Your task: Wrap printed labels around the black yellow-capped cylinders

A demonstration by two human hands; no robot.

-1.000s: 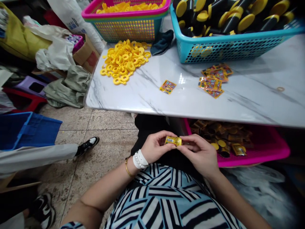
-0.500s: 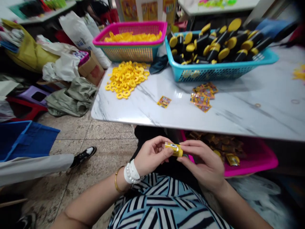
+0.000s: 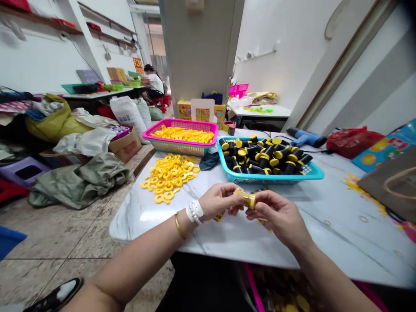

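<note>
A small yellow cylinder in a shiny printed wrapper (image 3: 248, 199) is held level between both hands above the table. My left hand (image 3: 220, 202) pinches its left end, and my right hand (image 3: 280, 212) grips its right end with thumb and fingers. Printed square labels (image 3: 219, 216) lie on the marble-patterned table (image 3: 201, 236), mostly covered by the hands. Behind the hands, a blue basket (image 3: 273, 178) holds many black cylinders with yellow caps (image 3: 264, 156). To the left is a loose pile of yellow rings with tabs (image 3: 170, 175).
A pink basket (image 3: 147, 135) of yellow pieces stands behind the ring pile. At the right are a blue heat gun (image 3: 305, 137), a red plastic bag (image 3: 352, 141) and a paper bag (image 3: 390, 186). Sacks and boxes crowd the left floor. A person (image 3: 156, 83) sits far back.
Both hands have risen with the wrapped cylinder from lap level to over the table. The camera view has tilted up, showing more of the room.
</note>
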